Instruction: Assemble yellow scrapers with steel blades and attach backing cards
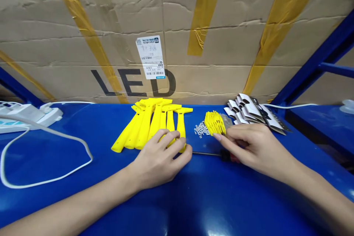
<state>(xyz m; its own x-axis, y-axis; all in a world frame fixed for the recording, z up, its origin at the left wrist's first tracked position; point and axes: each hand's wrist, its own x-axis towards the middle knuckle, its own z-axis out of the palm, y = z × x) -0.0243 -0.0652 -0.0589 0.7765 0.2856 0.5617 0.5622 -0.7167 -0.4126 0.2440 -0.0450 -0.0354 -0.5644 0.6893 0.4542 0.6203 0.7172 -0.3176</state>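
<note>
My left hand (163, 156) curls over the lower end of the rightmost yellow T-shaped scraper handle (180, 123), fingers bent round it. More yellow scraper handles (143, 125) lie side by side to its left, partly overlapping. My right hand (250, 147) pinches at the near edge of a fanned stack of small yellow plastic pieces (214, 122); its curled fingers are partly hidden. Below that hand lies a screwdriver (207, 153), its dark shaft pointing left and its black and red grip partly covered. A pile of small silvery screws (201, 129) sits left of the stack.
Folded black-and-white cards (247, 112) are piled at the back right, near a clear plastic bag (227, 121). A white power strip (33, 116) and looping cable (88, 151) occupy the left. A large taped carton (177, 25) walls off the back of the blue table (193, 206).
</note>
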